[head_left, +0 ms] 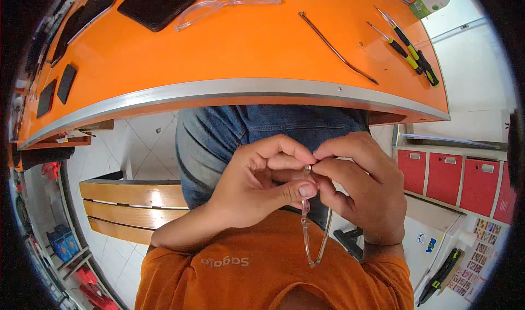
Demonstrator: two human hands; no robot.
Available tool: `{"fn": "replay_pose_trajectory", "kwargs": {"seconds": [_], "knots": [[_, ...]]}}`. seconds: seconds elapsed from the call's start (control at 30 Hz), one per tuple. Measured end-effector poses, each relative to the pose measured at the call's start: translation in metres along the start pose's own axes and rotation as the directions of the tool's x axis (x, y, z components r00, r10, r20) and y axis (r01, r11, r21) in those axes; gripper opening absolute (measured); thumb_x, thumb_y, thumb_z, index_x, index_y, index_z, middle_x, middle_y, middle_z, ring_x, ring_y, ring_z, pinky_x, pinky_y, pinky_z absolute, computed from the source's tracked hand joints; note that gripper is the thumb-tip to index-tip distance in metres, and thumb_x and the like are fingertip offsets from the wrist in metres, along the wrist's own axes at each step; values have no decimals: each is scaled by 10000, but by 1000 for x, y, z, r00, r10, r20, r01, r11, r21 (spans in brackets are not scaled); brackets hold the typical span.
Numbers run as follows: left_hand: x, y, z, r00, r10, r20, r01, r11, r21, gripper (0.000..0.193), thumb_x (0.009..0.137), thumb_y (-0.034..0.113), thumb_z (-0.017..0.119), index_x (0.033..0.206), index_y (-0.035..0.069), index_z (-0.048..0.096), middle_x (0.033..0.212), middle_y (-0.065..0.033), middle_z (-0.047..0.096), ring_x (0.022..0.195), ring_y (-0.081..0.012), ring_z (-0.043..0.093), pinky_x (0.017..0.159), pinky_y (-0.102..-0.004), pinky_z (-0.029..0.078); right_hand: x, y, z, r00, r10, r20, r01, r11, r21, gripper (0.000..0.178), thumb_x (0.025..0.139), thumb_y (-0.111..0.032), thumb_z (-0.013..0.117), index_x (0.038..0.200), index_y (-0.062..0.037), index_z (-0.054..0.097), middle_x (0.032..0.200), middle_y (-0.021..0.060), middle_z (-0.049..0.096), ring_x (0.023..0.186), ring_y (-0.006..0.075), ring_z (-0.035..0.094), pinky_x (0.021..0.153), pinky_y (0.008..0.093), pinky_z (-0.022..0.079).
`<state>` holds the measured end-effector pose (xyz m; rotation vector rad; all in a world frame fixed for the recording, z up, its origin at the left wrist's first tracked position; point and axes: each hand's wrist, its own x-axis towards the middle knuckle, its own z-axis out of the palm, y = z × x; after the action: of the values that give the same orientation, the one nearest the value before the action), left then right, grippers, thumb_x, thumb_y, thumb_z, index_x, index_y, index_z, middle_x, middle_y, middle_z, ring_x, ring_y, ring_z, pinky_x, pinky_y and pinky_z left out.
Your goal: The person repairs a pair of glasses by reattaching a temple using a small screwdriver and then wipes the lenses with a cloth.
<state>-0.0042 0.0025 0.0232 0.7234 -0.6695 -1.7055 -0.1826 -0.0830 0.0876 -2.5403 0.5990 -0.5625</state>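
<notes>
Head view is showing both hands meeting close to the body, over the lap and below the edge of the orange counter [229, 53]. The left hand [257, 187] and the right hand [361, 187] are both pinching the top of a clear glasses frame [314, 239], which is hanging down between them in front of the orange shirt [257, 277]. The fingers of each hand are curled narrow, thumb and forefinger pressed together at one small spot near the hinge; the rest of the frame is dangling free below.

I judge that the step in hand is fine work at the hinge, maybe fitting or loosening a very small part, but the part itself is too small to see.

On the counter a second clear frame [224, 6] is lying near a dark case [156, 3]. A thin temple arm [336, 50] is lying alone to the right of it, and the screwdrivers [407, 50] with yellow-green handles are resting further right, well apart from the hands.

The next move probably calls for a steady grip from one hand, so the other can be freed and the frame does not twist or drop.
</notes>
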Motion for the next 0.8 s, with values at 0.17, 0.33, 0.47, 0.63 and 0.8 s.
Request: {"fn": "replay_pose_trajectory", "kwargs": {"seconds": [0.17,0.33,0.47,0.63,0.8], "knots": [[0,-1,4,997,-58,-60,53,996,-72,399,846,109,754,1156,10,523,1058,-142,688,917,-185,682,740,-344,622,-4,-3,1,997,74,-10,-74,997,37,220,705,-54,745,906,-56,656,969,91,626,871,299,624,728,377,513],[1,6,8,992,-115,-52,111,991,-76,325,921,99,668,1192,11,513,1086,-124,683,971,-192,686,679,-308,629,4,-10,-1,985,157,-75,-157,988,3,189,672,3,726,845,-61,688,903,76,654,759,220,650,651,314,523],[2,6,4,986,-158,-42,151,978,-144,338,949,184,639,1198,-1,504,1069,-140,685,960,-250,704,663,-332,632,3,-13,2,964,258,-68,-257,966,19,148,682,5,707,817,-53,693,878,70,658,727,212,654,630,303,519],[2,3,5,986,-154,-58,144,979,-143,351,960,232,627,1175,-19,508,1058,-154,684,908,-265,717,630,-321,633,5,-15,1,975,219,-35,-221,970,-104,107,707,-47,718,810,-45,689,859,65,651,720,215,653,619,307,512],[4,3,4,980,-187,-62,178,976,-129,490,906,370,672,1175,3,489,1091,-240,664,893,-348,716,588,-371,644,10,-28,5,848,525,-66,-522,851,58,99,716,-65,724,805,-41,688,842,73,647,720,220,651,614,306,505]]}}
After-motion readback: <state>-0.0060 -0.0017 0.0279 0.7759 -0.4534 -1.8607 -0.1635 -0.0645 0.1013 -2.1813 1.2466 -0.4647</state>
